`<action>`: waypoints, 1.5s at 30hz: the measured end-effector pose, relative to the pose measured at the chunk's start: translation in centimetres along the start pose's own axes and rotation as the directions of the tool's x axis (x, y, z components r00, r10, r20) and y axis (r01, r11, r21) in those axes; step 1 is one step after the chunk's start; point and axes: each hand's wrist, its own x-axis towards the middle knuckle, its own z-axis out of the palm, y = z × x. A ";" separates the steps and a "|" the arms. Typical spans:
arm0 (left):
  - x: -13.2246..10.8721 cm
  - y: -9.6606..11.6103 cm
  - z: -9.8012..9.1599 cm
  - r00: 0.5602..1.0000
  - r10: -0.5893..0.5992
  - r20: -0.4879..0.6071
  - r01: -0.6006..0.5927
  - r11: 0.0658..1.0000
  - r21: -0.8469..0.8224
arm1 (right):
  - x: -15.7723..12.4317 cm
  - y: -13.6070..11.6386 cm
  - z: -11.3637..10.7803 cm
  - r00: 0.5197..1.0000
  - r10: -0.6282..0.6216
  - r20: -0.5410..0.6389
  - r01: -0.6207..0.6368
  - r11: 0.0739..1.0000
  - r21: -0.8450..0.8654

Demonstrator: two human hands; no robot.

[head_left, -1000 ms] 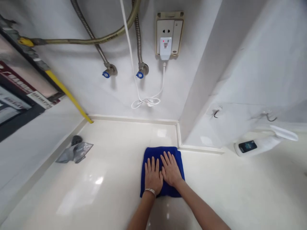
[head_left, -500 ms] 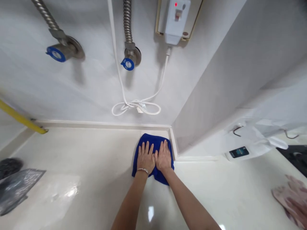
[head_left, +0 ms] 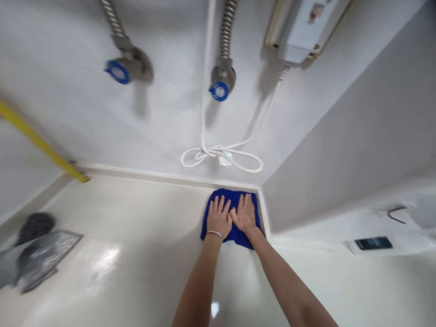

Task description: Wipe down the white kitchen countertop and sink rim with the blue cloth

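Note:
A blue cloth [head_left: 235, 200] lies spread on the white countertop [head_left: 146, 213], in the corner where the two walls meet. My left hand [head_left: 220, 220] rests flat on its left part, fingers stretched toward the back wall. Beside it, my right hand [head_left: 245, 215] presses flat on the right part, and the two thumbs are touching or nearly so. A thin bracelet [head_left: 214, 233] circles my left wrist. The cloth's far edge is close to the raised strip along the wall.
Above hang a bundled white cord [head_left: 221, 152], a plug [head_left: 303, 32] and two blue-handled valves [head_left: 220, 91] [head_left: 118, 71]. A yellow pipe [head_left: 41, 143] stands at left, near a clear plastic bag [head_left: 51, 256] and a dark bundle [head_left: 36, 227]. At right are a white bottle [head_left: 374, 244] and a hook [head_left: 397, 213].
Both hands and the cloth have slid a little farther into the corner, nearer the raised strip. The camera view has shifted left, so the fixtures appear farther right.

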 end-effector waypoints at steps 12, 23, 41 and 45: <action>-11.9 -11.2 -8.2 0.942 -0.309 -0.130 0.328 0.930 0.166 | -3.8 -15.8 -1.1 0.872 -0.489 0.018 0.482 0.864 0.147; -27.6 -9.2 -9.5 0.816 -0.476 -0.328 0.553 0.809 0.199 | -15.3 -20.2 -2.7 0.618 -0.786 0.014 0.749 0.593 0.295; -46.0 8.5 0.0 0.899 -0.308 -0.310 0.410 0.840 0.354 | -37.3 -0.1 -0.3 0.619 -0.783 -0.068 0.742 0.553 0.379; -43.6 9.3 1.9 0.962 -0.263 -0.077 0.274 0.937 0.217 | -36.5 4.8 2.6 0.688 -0.700 -0.192 0.719 0.620 0.314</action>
